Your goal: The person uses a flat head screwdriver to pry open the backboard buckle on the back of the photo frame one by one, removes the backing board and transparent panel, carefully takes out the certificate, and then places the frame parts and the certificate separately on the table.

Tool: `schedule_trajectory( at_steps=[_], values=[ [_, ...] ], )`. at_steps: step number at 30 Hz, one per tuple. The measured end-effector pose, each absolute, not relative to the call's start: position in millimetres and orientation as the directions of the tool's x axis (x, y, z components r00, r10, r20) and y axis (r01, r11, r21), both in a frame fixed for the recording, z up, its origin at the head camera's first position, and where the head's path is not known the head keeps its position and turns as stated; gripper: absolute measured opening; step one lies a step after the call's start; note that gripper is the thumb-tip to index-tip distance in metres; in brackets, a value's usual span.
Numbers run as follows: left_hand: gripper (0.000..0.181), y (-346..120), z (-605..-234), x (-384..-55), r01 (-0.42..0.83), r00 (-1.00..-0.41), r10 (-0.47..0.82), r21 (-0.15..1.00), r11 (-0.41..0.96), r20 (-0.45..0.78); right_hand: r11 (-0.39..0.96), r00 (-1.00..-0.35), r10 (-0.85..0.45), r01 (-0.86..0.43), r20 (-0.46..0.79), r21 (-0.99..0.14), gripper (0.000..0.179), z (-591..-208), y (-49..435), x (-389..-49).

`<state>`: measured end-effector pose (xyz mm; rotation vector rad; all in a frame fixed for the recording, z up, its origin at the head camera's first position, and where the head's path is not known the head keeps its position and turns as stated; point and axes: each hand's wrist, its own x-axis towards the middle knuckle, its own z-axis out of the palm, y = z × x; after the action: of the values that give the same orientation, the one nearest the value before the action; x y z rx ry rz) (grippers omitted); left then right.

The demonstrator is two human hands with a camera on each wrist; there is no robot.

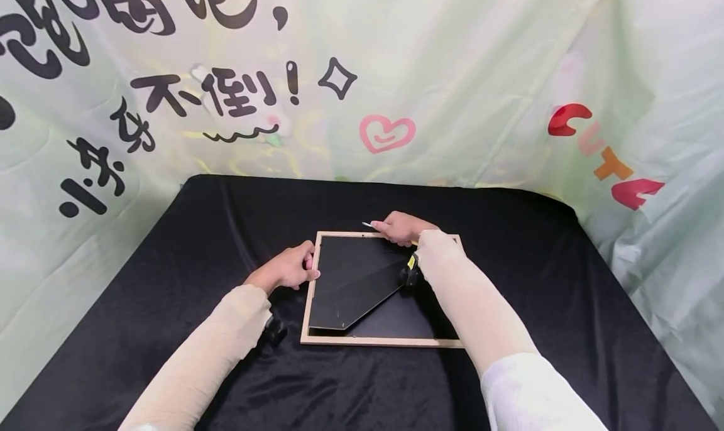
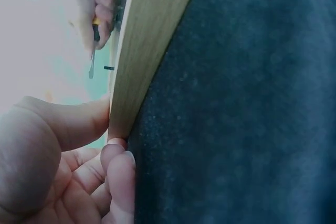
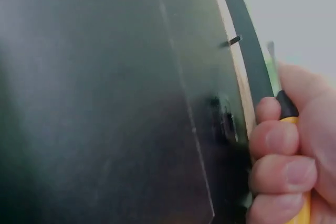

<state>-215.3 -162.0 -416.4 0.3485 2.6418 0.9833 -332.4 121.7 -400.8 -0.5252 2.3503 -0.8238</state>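
Observation:
A picture frame (image 1: 380, 341) with a light wooden rim lies face down, its black backing board (image 1: 347, 255) and slanted easel stand (image 1: 353, 299) facing up. At its left rim, my left hand (image 1: 291, 266) pinches the wood between thumb and fingers; the left wrist view shows the thumb (image 2: 79, 121) against the rim. Over the far rim, my right hand (image 1: 403, 228) grips a screwdriver (image 3: 272, 66) by its yellow and black handle, fingers curled round it. The flat metal tip points left, near a small dark metal tab (image 3: 234, 40) that sticks out from the far rim.
Black cloth (image 1: 543, 305) covers the table under the frame. A pale green curtain (image 1: 481, 73) with printed lettering and a pink heart hangs behind and along both sides. A small metal hanger (image 3: 227, 119) sits on the backing near the rim.

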Motion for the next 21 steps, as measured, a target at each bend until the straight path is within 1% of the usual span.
schedule_trajectory(
  at_steps=[3, 6, 11, 16, 21],
  values=[
    [0.030, -161, -416, -216, 0.124, -0.928, 0.324, 0.668, 0.734, -0.184, 0.719, -0.718, -0.570, -0.201, -0.399, -0.665, 0.055, -399, 124, -333],
    [0.031, -161, -416, -217, 0.124, -0.927, 0.326, 0.667, 0.735, -0.186, 0.738, -0.701, -0.582, -0.241, -0.413, -0.631, 0.054, -397, 123, -332],
    [0.031, -160, -417, -216, 0.121, -0.924, 0.329, 0.669, 0.733, -0.194, 0.796, -0.731, -0.535, -0.268, -0.424, -0.543, 0.055, -396, 117, -331],
    [0.032, -159, -415, -216, 0.113, -0.921, 0.330, 0.667, 0.736, -0.207, 0.834, -0.747, -0.503, -0.288, -0.435, -0.470, 0.056, -395, 113, -331],
    [0.033, -159, -414, -216, 0.113, -0.924, 0.320, 0.653, 0.749, -0.207, 0.842, -0.749, -0.505, -0.319, -0.429, -0.434, 0.056, -396, 110, -331]
  ],
)
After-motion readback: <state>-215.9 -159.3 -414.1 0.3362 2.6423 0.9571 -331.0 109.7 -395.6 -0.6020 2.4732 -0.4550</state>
